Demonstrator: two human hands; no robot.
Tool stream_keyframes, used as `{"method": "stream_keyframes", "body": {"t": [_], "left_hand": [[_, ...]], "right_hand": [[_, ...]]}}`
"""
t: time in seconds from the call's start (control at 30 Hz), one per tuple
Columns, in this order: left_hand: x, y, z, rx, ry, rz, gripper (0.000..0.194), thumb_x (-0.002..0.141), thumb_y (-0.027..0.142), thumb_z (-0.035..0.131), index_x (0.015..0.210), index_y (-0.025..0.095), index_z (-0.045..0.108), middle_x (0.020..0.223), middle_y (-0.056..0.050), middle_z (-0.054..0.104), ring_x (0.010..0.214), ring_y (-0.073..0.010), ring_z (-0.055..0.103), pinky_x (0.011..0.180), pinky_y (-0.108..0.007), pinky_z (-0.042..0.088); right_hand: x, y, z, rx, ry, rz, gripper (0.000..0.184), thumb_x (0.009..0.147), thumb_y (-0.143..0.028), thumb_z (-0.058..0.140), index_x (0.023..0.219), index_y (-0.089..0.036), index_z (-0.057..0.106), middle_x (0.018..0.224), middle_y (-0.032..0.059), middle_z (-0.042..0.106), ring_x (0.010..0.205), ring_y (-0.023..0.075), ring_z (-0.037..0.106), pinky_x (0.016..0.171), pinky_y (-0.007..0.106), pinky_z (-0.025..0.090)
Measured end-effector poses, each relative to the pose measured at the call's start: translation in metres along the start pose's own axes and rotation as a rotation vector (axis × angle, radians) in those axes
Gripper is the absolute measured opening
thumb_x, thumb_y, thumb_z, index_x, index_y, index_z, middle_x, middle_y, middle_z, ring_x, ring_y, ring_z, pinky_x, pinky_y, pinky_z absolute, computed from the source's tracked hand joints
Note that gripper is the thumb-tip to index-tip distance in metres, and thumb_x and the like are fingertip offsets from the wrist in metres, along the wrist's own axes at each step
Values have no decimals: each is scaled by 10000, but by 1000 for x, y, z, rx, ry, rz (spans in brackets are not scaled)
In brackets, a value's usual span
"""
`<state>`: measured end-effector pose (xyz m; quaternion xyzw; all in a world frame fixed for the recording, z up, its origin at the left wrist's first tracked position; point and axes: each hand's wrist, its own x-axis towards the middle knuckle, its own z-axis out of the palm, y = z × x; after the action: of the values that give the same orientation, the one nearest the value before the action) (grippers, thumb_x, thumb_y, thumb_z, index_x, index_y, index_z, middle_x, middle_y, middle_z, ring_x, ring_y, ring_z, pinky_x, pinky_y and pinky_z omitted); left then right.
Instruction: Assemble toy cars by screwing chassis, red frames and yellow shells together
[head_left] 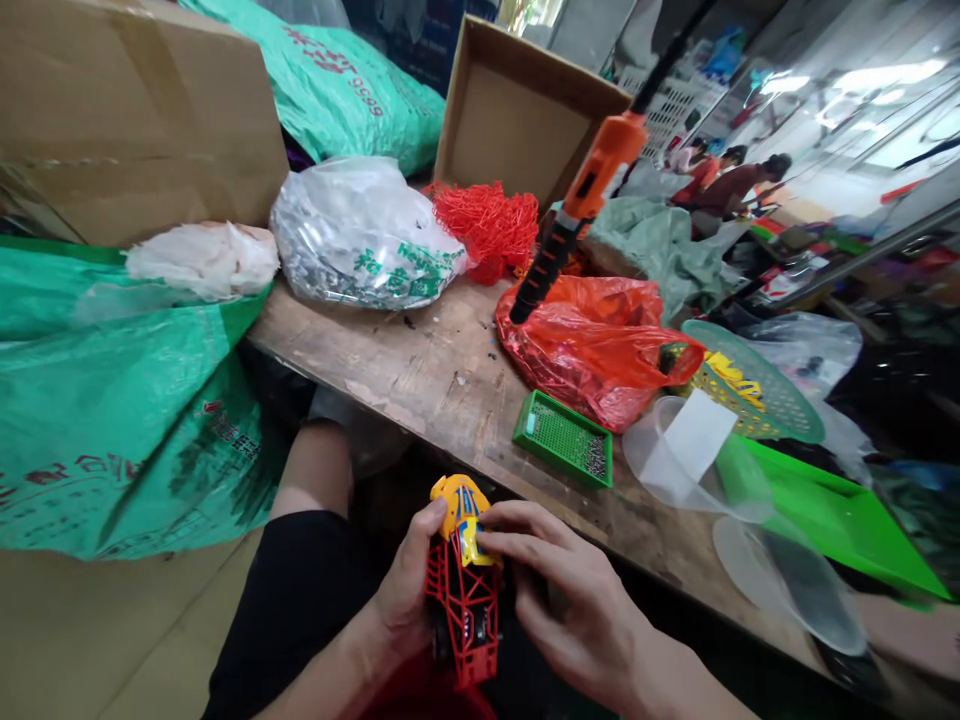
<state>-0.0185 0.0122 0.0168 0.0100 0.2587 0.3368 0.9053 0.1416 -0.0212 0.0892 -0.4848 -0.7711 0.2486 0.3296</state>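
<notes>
My left hand [409,575] grips a toy buggy [461,580] from its left side, low over my lap. The buggy has a red lattice frame and a yellow-and-blue shell at its far end. My right hand [562,590] wraps over the shell and the frame's right side, its fingers pressing on the yellow part. An orange-and-black electric screwdriver [585,195] hangs from a cord above the wooden workbench [420,390], well beyond both hands. A green tray of small screws [562,438] lies nearest my hands on the bench.
A red plastic bag [592,345], a clear bag of grey parts [364,235] and red plastic mesh pieces [487,225] crowd the bench. Clear plastic bowls [694,455] and a green tray [832,520] sit at right. Cardboard boxes [127,120] stand behind. Co-workers [724,185] sit far off.
</notes>
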Motion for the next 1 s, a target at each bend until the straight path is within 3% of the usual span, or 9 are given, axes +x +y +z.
{"method": "stream_keyframes", "body": {"t": [0.13,0.27,0.53,0.67,0.87,1.0], "left_hand": [[3,-1,-2,62,28,84,463,804,551,726,993,128,735,837,-65,747,743,-192,675,696,-285,542],[5,-5,-2,107,75,152,456,785,549,747,953,124,734,842,-59,735,750,-182,649,707,-278,514],[2,-5,-2,200,99,244,397,807,515,755,903,131,723,810,-44,705,741,-182,618,705,-292,471],[2,-5,0,271,108,308,359,797,502,776,837,153,702,767,-6,667,704,-160,589,660,-279,468],[4,-3,1,418,148,314,457,778,584,760,970,172,707,850,-16,692,797,-189,622,709,-281,511],[5,-3,-1,460,169,311,454,780,589,752,986,189,690,897,-15,700,808,-182,617,719,-270,514]], "right_hand": [[3,-3,8,20,126,84,314,827,-155,741,1114,-280,727,1128,91,729,1007,236,745,859,345,650],[5,-2,19,-11,241,172,115,835,-227,779,934,-252,726,1017,85,732,874,215,744,719,308,655],[6,-5,25,-3,245,284,166,799,-244,782,957,-241,729,1034,90,728,883,220,740,681,292,655],[5,-5,25,79,206,413,138,799,-235,752,930,-217,715,989,77,717,823,202,738,690,289,660],[8,-11,26,258,182,619,149,792,-235,707,937,-201,697,994,68,720,878,211,757,807,314,662],[8,-13,27,321,212,679,187,773,-245,716,956,-206,708,979,63,745,876,221,769,810,322,660]]}}
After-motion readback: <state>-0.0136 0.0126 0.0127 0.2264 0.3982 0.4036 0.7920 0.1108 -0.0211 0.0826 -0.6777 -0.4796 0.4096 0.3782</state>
